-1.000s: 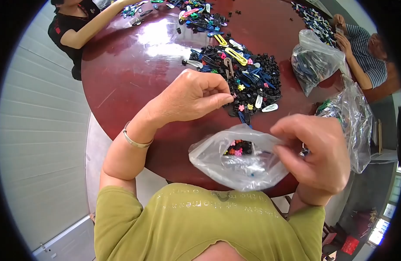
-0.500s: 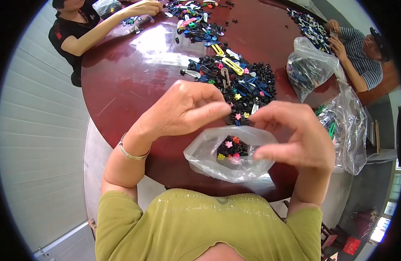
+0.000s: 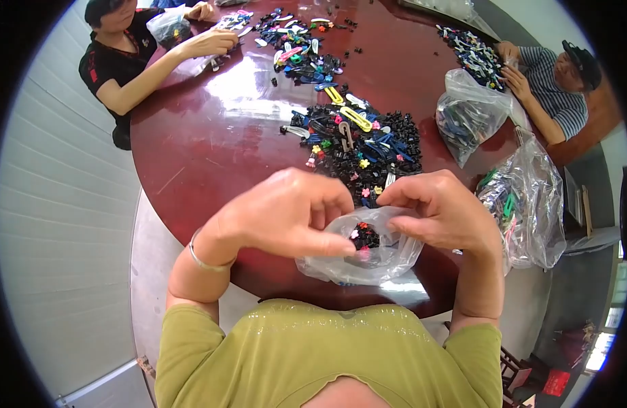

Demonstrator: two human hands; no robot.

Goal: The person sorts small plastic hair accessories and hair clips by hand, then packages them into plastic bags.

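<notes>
A clear plastic bag (image 3: 388, 272) stands at the table's near edge, its mouth facing up. Inside lie small black hair claws (image 3: 368, 238), some with pink, white and red flowers. My left hand (image 3: 279, 214) is over the bag's left side, open, its thumb stretched across the mouth and the fingers curled above. At the right rim is my right hand (image 3: 446, 211), thumb and fingers apart; whether it touches the plastic is unclear. Just beyond both hands spreads a pile of hair clips (image 3: 368, 146), with black claws, blue snap clips and a yellow snap clip (image 3: 355, 118).
More clips (image 3: 296, 54) lie farther back on the red table (image 3: 191, 136). To the right stand two filled plastic bags, one upright (image 3: 469, 112) and one nearer (image 3: 527, 204). Two people, one at back left (image 3: 116, 64) and one at right (image 3: 554, 92), handle clips.
My left hand has moved down and right over the bag's mouth. My right hand has come slightly lower and inward to the rim. A few flowered claws now show at the pile's left edge.
</notes>
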